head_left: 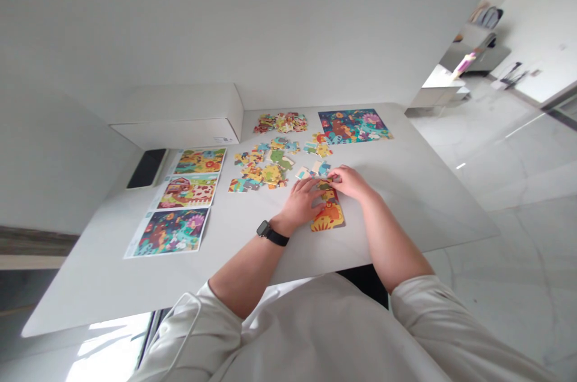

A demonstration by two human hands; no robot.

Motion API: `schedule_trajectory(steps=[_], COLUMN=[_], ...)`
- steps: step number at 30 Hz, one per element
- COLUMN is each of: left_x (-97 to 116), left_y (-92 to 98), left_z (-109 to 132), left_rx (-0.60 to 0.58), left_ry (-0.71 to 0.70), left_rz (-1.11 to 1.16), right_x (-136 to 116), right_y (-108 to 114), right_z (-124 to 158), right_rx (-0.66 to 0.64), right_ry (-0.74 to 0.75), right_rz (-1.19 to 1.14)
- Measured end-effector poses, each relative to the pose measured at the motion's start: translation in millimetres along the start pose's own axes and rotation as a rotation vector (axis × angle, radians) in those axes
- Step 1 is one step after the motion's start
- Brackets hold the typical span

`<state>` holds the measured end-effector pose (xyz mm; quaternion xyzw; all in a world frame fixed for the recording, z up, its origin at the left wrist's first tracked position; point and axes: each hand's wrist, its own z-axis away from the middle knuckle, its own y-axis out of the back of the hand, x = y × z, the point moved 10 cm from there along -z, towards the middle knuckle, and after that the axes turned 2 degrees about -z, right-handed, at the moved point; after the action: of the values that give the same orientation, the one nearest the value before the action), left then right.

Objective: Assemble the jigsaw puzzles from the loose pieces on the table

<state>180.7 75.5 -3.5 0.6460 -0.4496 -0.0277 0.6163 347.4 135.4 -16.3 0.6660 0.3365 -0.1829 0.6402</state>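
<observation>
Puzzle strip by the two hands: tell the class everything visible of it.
The puzzle strip, cardboard by its look, lies flat on the pale table, picture side up. Its near end shows orange on yellow, with red and green farther up. The left hand rests on its left side; the right hand is at its far end, which is partly hidden.

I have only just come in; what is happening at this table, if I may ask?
A person has both hands at a partly joined jigsaw section showing a lion. The left hand rests over its left side; the right hand is at its upper end, though whether it pinches a piece is unclear. Loose yellow-and-green pieces lie to the left. Farther back are another pile of pieces and a dark-blue assembled animal puzzle.
</observation>
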Motion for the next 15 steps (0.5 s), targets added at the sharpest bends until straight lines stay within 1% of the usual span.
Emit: schedule_trajectory(steps=[6, 12, 15], left_x=[0, 6, 6], left_y=[-2.9, 1.1, 0.4], left_z=[1, 2, 2], left_rx=[-0.021, -0.012, -0.011], left_ry=[0.016, -0.008, -0.012], left_rz=[0.008, 0.013, 0.008], right_x=[0, -15, -20], right_y=[-3, -10, -10], right_z=[0, 3, 4], right_rx=[-0.025, -0.123, -0.138], right_ry=[0.000, 0.045, 0.058], right_rz=[0.023, 0.091, 0.085])
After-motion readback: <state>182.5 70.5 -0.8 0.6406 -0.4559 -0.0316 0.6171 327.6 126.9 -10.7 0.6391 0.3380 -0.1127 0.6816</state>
